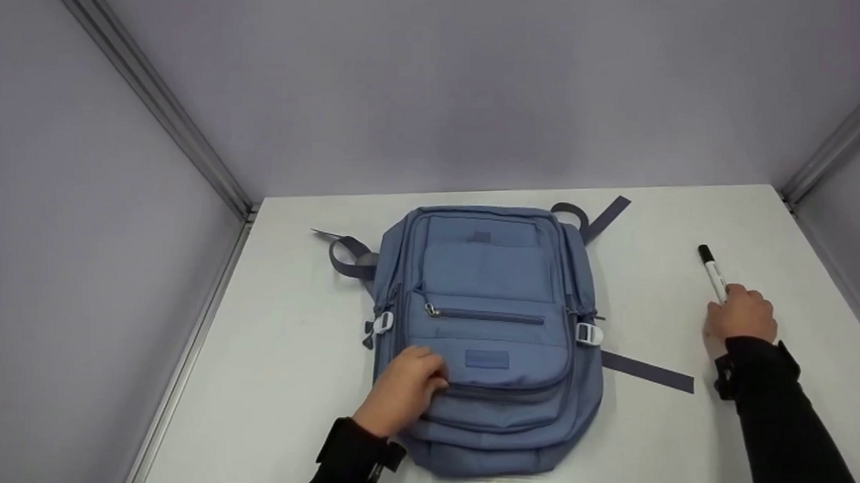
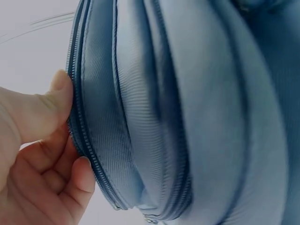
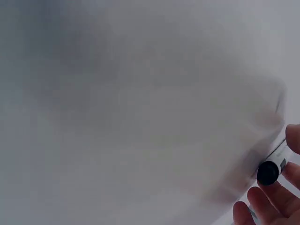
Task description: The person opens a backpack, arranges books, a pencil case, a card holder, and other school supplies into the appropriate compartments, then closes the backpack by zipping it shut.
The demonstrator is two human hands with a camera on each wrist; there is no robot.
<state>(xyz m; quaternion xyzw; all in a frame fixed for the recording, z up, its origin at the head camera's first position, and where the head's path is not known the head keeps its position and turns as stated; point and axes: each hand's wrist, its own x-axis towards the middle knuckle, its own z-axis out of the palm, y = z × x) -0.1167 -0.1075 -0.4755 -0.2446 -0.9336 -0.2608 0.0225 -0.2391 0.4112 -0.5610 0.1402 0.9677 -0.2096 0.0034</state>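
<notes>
A blue backpack (image 1: 490, 325) lies flat on the white table (image 1: 284, 361), front pockets facing up. My left hand (image 1: 406, 385) sits on its lower left. The left wrist view shows the thumb (image 2: 58, 93) pressed on a zipper seam of the backpack (image 2: 187, 117), with curled fingers (image 2: 82, 176) under that edge, pinching it. At the right, my right hand (image 1: 741, 315) holds the lower end of a white marker (image 1: 711, 267) with a black cap, lying on the table. In the blurred right wrist view the marker (image 3: 268, 172) shows its black end between the fingers (image 3: 269, 204).
Grey straps (image 1: 645, 371) trail from the backpack's right side, and others (image 1: 348, 258) stick out at its top corners. Pale walls with metal corner rails (image 1: 183, 136) close in the table on the left, back and right.
</notes>
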